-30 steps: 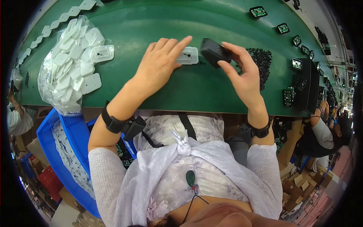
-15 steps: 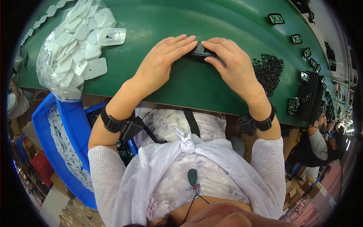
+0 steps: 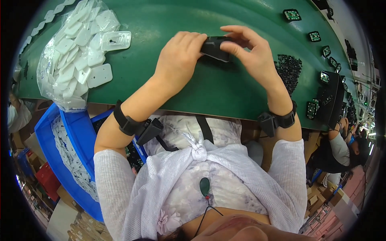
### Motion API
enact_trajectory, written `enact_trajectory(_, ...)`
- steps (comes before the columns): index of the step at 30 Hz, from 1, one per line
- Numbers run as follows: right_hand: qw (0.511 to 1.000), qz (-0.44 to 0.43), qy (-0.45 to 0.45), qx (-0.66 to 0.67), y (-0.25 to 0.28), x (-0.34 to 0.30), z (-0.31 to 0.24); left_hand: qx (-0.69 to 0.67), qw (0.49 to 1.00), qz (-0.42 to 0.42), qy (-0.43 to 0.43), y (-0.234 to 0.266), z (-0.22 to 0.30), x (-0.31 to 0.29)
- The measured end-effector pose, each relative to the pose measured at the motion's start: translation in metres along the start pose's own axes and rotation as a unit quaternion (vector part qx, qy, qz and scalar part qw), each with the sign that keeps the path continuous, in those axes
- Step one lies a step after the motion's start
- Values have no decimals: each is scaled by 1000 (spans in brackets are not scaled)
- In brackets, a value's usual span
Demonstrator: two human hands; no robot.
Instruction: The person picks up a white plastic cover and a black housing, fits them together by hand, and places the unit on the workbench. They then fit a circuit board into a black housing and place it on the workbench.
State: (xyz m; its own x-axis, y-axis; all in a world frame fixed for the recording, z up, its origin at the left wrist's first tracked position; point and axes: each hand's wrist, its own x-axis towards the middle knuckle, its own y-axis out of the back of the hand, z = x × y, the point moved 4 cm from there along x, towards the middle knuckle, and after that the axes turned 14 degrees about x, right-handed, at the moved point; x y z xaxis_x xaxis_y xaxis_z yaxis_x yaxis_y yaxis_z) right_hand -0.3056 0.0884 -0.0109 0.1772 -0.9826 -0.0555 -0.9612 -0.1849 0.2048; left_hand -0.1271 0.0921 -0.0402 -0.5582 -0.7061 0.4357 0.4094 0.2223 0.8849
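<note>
A black plastic casing (image 3: 217, 48) is held between my two hands just above the green table, tilted so that a smooth long face shows. My left hand (image 3: 179, 57) is closed round its left end, with the fingers curled behind it. At the other end my right hand (image 3: 257, 56) grips it with the thumb on the near face; the fingers reach round the far side and are partly hidden. Close to my right hand lies a heap of small black parts (image 3: 288, 71).
At the left lies a clear bag of white plastic plates (image 3: 74, 52). Circuit boards in black housings (image 3: 292, 15) line the right side, near a black box (image 3: 330, 96). Below the table edge stands a blue bin (image 3: 76, 136) of pale parts. Another person (image 3: 335, 148) sits at the right.
The casing has been lifted and tipped, so a smooth face now shows. My left fingers have curled round its end, and my right hand has shifted its hold.
</note>
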Motion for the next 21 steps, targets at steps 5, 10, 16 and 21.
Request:
enact_trajectory(5, 985, -10, 54, 162, -12, -4, -5, -468, 809, -138, 327, 3, -13, -4)
enact_trajectory(10, 982, 38, 77, 171, -25, -1, -9, -484, 818, -110, 291, 0, -3, -6)
enact_trajectory(16, 986, 68, 132, 79, 0, 7, -26, -268, 948, -30, 168, 20, -19, -2)
enact_trajectory(21, 984, 107, 141, -1, 60, 53, -25, 159, 982, -13, 103, 55, -79, -25)
